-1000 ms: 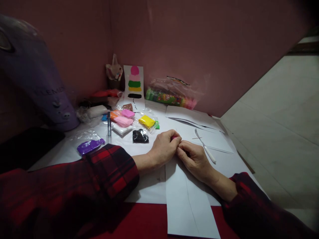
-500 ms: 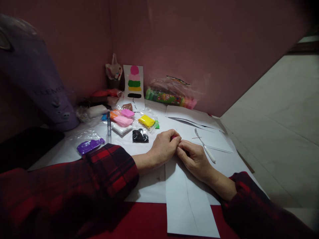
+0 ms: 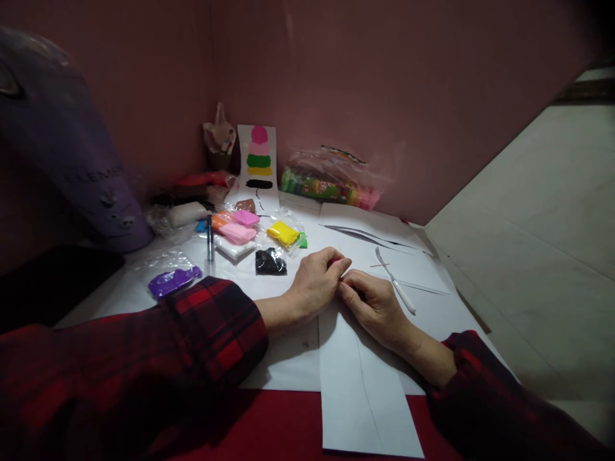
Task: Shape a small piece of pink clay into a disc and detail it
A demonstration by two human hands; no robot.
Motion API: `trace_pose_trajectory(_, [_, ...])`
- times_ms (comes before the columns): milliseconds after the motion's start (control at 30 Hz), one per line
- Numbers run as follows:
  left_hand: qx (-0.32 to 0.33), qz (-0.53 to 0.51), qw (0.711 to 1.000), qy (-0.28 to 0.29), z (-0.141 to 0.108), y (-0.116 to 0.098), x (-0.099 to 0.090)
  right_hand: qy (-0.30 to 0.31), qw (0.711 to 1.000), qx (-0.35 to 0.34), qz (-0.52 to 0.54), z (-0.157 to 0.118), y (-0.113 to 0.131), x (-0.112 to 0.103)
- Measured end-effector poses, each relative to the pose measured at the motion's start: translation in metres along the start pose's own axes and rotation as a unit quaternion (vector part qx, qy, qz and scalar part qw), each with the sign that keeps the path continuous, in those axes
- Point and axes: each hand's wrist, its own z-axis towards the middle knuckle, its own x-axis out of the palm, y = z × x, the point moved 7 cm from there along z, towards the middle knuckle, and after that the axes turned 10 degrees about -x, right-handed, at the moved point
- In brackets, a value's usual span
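My left hand [image 3: 313, 283] is closed over the white paper, its thumb and fingers pinching a small lump of pink modelling clay [image 3: 337, 261] that is mostly hidden. Against it rests my right hand [image 3: 375, 304], fingers curled and pressed together at the left fingertips; whatever they pinch is covered. Beneath both hands lies a white paper strip [image 3: 369, 410] with a thin curved line drawn on it. To the right of my right hand are a small white-handled fork [image 3: 402, 296] and a thin toothpick [image 3: 377, 265].
Packets of black clay [image 3: 270, 262], yellow clay [image 3: 282, 234], pink clay [image 3: 237, 233] and purple clay [image 3: 173, 282] lie to the left, near a pen [image 3: 210, 238]. A coloured picture card [image 3: 259, 157] leans at the back beside a clear bag [image 3: 331, 182]. A purple tumbler [image 3: 108, 186] stands far left.
My fingers have shifted slightly where the hands meet, and less of the pink clay shows. The other things have stayed in place.
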Motion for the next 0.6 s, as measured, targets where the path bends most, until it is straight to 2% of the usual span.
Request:
trace_pose_trajectory(167, [0.009,0.0,0.999,-0.031,-0.0011,-0.0029,-0.0038,0.008,1.0,0.006,0.004,0.0002,-0.0007,0.0009])
trace_pose_trajectory(600, [0.001,-0.004,1.0,-0.03,-0.0013,-0.0031,-0.0053,0.004,1.0,0.002,0.01,-0.0006,-0.0007,0.0005])
